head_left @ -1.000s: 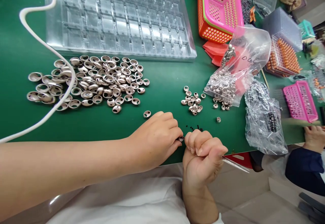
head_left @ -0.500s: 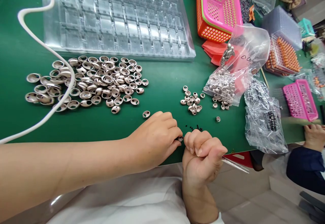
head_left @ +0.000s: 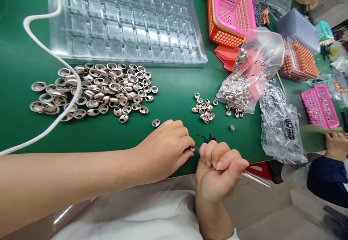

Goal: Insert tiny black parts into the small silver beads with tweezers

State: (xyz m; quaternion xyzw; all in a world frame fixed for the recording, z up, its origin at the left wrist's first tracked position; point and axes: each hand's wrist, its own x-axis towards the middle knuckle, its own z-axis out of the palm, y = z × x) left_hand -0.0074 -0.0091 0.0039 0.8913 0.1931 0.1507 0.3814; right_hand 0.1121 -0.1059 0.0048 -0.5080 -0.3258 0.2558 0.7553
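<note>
My left hand (head_left: 165, 151) is closed, pinching a small silver metal ring (head_left: 192, 148) between thumb and fingertips. My right hand (head_left: 220, 169) is closed in a fist around a slim shiny tool (head_left: 257, 178). Its thin tip meets the ring, and its rear end sticks out behind the fist; the grip hides the middle, so I cannot tell its exact kind. Just beyond my hands lie several tiny black pieces (head_left: 208, 138). A small group of silver rings (head_left: 203, 107) rests farther up, and a single larger ring (head_left: 156, 123) lies by my left knuckles.
A big heap of silver rings (head_left: 108, 87) lies left, crossed by a white cable (head_left: 38, 44). Behind stands a clear compartment tray (head_left: 130, 57). To the right are pink and orange baskets (head_left: 228, 33), plastic bags (head_left: 282, 124) and another person's hand (head_left: 337, 145).
My right hand has shifted slightly right, away from the left, with more of the tool's thin shaft showing. My left hand keeps its pinch on the ring. The camera view has shifted a little.
</note>
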